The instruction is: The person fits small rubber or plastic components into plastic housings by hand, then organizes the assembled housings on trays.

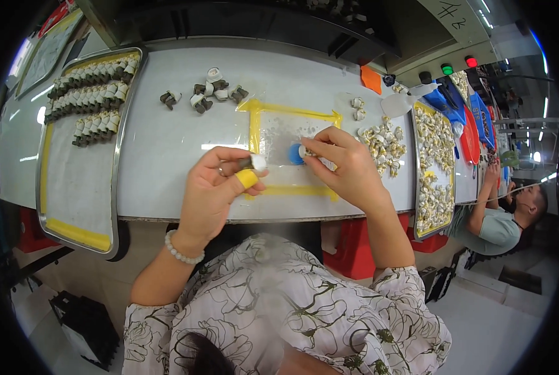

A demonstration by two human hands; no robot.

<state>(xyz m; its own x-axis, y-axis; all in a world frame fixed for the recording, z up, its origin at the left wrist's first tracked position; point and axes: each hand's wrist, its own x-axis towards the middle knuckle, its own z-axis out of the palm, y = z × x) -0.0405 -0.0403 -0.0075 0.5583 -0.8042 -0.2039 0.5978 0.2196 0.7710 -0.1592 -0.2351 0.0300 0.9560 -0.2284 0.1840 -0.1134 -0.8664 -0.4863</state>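
Head view:

1. The left hand (pixel 214 184) has its thumb and fingers closed on a dark and white piece (pixel 259 163), just over the left side of the tape frame. A yellow wrap (pixel 247 179) is on a finger or the thumb. If the wrap is slippery, the piece could twist or drop.
2. The right hand (pixel 348 164) pinches a small white piece (pixel 302 151) by a blue disc (pixel 295 154). I cannot tell if they touch. The grip is by the very tips, so a hard squeeze could make the piece pop out.
3. Both pieces are over or beside the yellow tape frame (pixel 297 189). Its middle looks wet or spotty, so a dropped piece could get dirty.
4. To the right is a loose white pile (pixel 382 144). The right wrist could bump it and mix it up.
5. The right tray (pixel 415 187) looks very full, so a knock could spill it. The left tray (pixel 82 181) has neat rows (pixel 95 100) that a bump could tip.
6. Farther off, dark and white bits (pixel 201 100) lie loose, and a clear bottle (pixel 397 105) lies tipped over. It could leak if its top is loose.
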